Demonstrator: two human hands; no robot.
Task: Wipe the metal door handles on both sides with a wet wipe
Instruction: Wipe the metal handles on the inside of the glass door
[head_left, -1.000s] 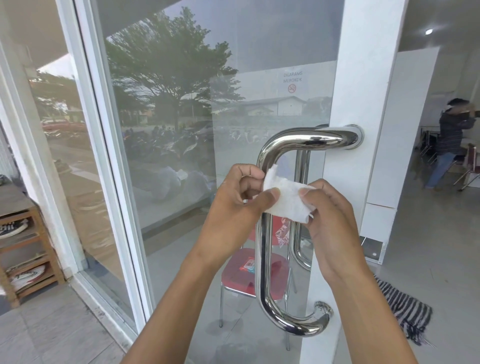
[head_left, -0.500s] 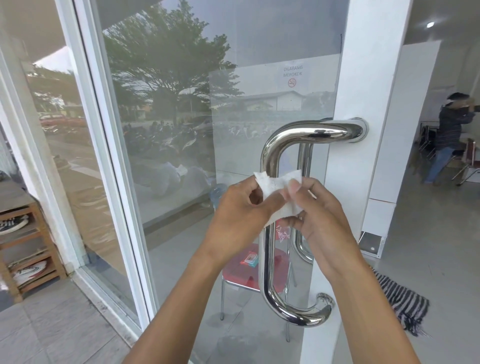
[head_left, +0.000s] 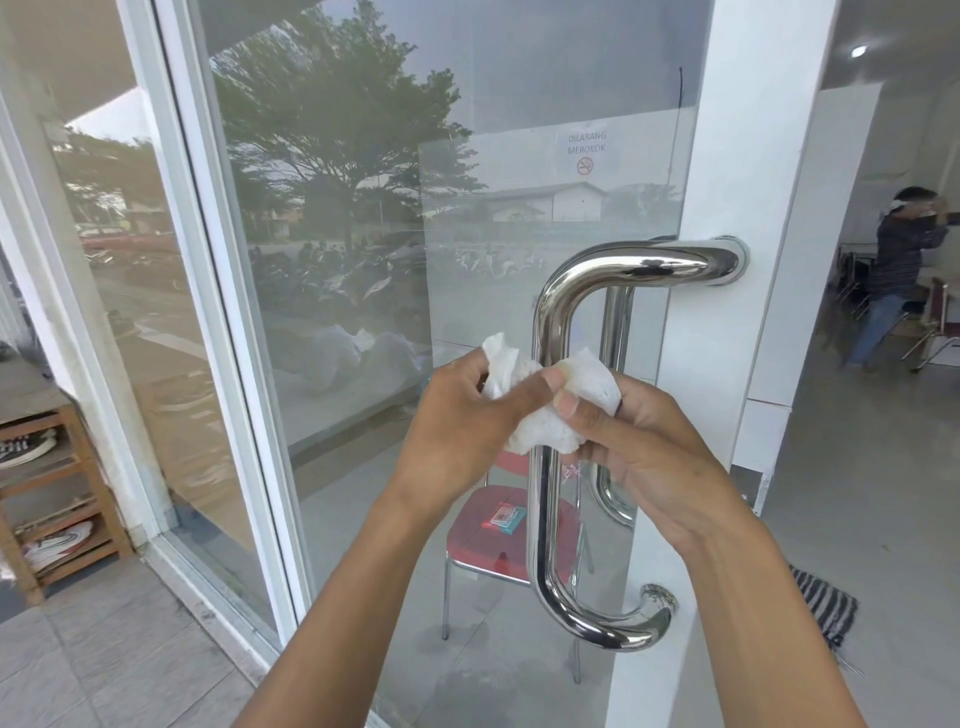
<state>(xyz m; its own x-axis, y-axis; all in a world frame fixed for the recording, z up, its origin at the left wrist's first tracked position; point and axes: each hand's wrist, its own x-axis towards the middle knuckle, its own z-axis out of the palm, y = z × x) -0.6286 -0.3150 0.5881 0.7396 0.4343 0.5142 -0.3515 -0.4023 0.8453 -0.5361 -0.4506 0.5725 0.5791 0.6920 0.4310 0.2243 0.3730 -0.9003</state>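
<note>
Wipe wrapped round handle, pinched by left hand and right hand for full contact.

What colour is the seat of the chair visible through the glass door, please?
Red; the chair seat shows through the glass in the head view.

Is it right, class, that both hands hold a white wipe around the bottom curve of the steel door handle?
Not quite. In the head view both hands, left hand and right hand, hold the wipe around the handle at its upright middle, not its bottom curve.
</note>
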